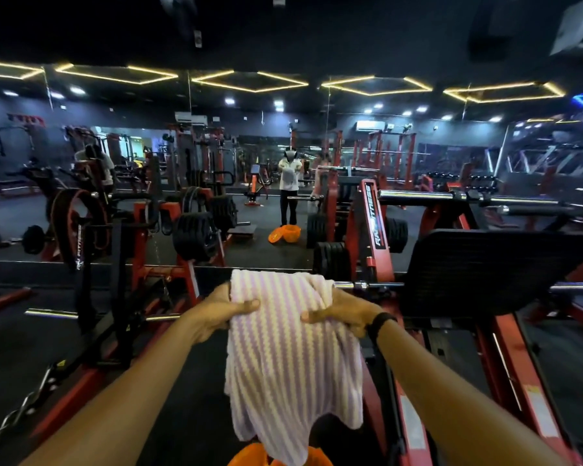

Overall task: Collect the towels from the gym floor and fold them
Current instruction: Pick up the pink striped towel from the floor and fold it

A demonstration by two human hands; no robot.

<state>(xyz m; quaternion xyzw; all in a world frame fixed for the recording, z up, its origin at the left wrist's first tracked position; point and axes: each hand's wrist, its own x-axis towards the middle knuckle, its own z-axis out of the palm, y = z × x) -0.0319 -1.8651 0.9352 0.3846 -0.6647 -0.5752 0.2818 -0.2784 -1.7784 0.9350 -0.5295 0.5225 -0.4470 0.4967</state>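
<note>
A lilac and white striped towel (pixel 290 358) hangs in front of me, held up at chest height. My left hand (pixel 224 309) grips its upper left edge, thumb across the front. My right hand (pixel 337 314), with a black band on the wrist, grips the upper right edge. The towel's top is bunched between both hands and its lower part drapes down, hiding most of an orange basket (pixel 249 455) at the bottom edge of the view.
Red and black weight machines stand close: a plate-loaded frame (pixel 169 250) at left, a leg press with a black footplate (pixel 485 267) at right. A mirror wall (pixel 249 183) ahead reflects me and the orange basket. Dark rubber floor (pixel 182 398) lies below.
</note>
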